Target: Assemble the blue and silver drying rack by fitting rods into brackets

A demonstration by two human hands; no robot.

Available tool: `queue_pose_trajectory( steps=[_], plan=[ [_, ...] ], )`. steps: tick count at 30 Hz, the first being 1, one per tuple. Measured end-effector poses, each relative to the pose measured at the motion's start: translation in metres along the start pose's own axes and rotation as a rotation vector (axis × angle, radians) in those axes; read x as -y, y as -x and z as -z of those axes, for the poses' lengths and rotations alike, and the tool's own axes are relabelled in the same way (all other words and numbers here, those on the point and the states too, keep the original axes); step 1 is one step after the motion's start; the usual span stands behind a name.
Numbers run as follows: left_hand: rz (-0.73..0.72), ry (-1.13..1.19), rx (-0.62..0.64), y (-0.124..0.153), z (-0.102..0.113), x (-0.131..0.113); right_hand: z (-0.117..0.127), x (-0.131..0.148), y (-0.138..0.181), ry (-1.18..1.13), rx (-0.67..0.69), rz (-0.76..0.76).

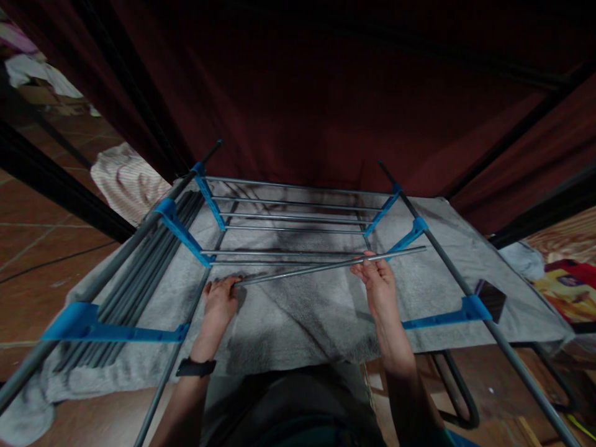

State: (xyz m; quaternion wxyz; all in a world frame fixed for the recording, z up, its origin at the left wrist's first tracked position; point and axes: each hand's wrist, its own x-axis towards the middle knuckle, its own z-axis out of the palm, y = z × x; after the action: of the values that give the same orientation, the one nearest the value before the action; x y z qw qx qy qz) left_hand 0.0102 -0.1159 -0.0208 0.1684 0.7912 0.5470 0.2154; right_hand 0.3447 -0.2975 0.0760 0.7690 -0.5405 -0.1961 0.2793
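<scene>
A grey metal tube point(302, 271) slants across the middle of the view, its right end higher. My left hand point(220, 302) is closed on the tube's left end. My right hand point(376, 277) pinches it a little short of its right end, which sticks out past the fingers. Around my hands stands a rack frame of grey poles with blue plastic brackets; the closest are a left bracket point(186, 239) and a right bracket point(410, 234). Several crossbars point(298, 216) span the brackets at the far side. Two more crossbars lie just behind the held tube, partly hidden by my right hand.
A bundle of loose grey tubes point(144, 273) lies at the left on a grey cloth point(298, 316). A dark flat object, perhaps a phone point(491, 300), rests at the right by a pole. Dark red fabric point(298, 93) hangs behind. Striped cloth point(130, 180) lies at the left.
</scene>
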Motion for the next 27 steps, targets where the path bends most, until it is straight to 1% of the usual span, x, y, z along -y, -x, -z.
queue_pose_trajectory(
  steps=[4,12,16,21,27],
  plan=[
    [-0.028,-0.058,0.0,0.002,0.001,-0.002,0.011,-0.018,-0.007,-0.055,-0.039,-0.026],
    [-0.085,-0.153,0.008,0.007,0.0,-0.016,0.058,-0.077,-0.014,-0.178,-0.159,-0.205],
    [-0.113,-0.204,0.015,0.008,0.0,-0.015,0.072,-0.099,-0.012,-0.203,-0.238,-0.253],
    [-0.113,-0.237,0.044,0.009,0.001,-0.016,0.077,-0.108,-0.013,-0.212,-0.266,-0.254],
    [-0.136,-0.271,0.036,0.012,0.002,-0.013,0.077,-0.111,-0.013,-0.223,-0.3,-0.186]
  ],
)
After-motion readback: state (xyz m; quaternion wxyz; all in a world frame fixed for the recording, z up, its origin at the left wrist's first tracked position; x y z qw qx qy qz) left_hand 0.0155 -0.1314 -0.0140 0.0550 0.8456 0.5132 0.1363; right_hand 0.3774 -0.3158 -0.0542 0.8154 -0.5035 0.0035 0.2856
